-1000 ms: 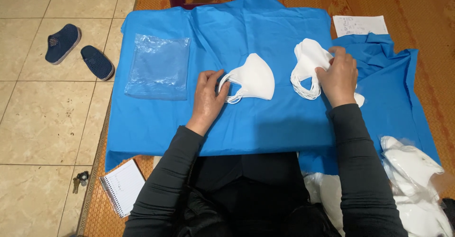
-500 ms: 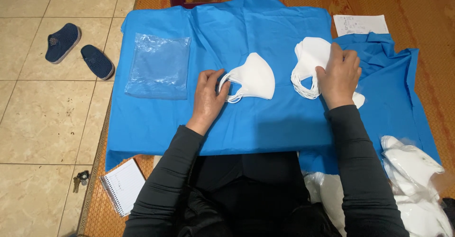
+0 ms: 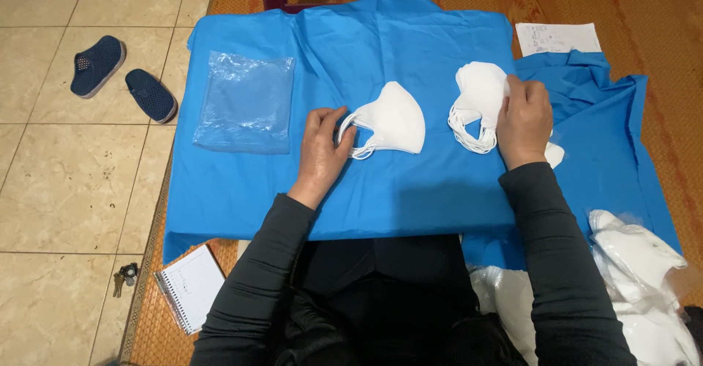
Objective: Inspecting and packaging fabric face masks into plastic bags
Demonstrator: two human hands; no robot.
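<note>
On blue cloth (image 3: 351, 51): left hand (image 3: 322, 146) at folded mask (image 3: 392, 117) edge.

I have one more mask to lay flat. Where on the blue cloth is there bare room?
Bare cloth runs along the near edge, below the folded mask and between the forearms. More lies beyond the masks toward the far edge. It is crowded around the right hand on the mask stack, and the plastic bag fills the left part.

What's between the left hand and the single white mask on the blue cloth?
Nothing visible. The left hand already touches the ear loops of the folded white mask. The right hand rests apart on the mask stack; bare blue cloth lies around them.
</note>
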